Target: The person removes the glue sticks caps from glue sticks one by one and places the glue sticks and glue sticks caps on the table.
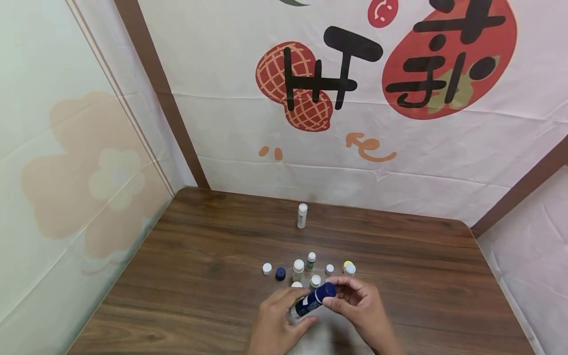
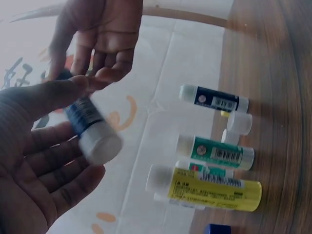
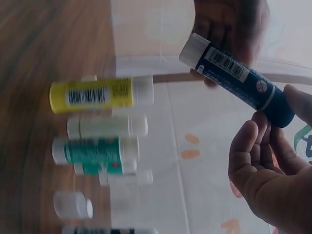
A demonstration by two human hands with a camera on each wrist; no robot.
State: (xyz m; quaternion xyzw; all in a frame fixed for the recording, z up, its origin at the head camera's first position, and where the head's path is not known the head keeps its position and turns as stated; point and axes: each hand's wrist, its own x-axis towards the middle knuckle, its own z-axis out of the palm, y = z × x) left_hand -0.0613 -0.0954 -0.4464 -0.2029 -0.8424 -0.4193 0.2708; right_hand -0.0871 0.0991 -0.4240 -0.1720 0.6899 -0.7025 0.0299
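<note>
A glue stick (image 1: 306,305) with a dark blue label and blue cap (image 1: 328,290) is held tilted above the table between both hands. My left hand (image 1: 276,318) grips its body, thumb on one side and fingers on the other. The thumb and fingertips of my right hand (image 1: 361,308) pinch the capped end. In the right wrist view, the white base (image 3: 194,50) points away from the right hand, and a barcode shows on the label. Uncapped glue sticks stand just beyond the hands, among them a yellow one (image 2: 217,190) and a green one (image 2: 222,152).
Loose caps stand on the wooden table (image 1: 199,296): a white one (image 1: 266,268), a dark blue one (image 1: 280,273) and another white one (image 1: 329,269). Farther back stands a lone white-topped glue stick (image 1: 302,216). A printed cloth (image 1: 222,133) hangs behind the table.
</note>
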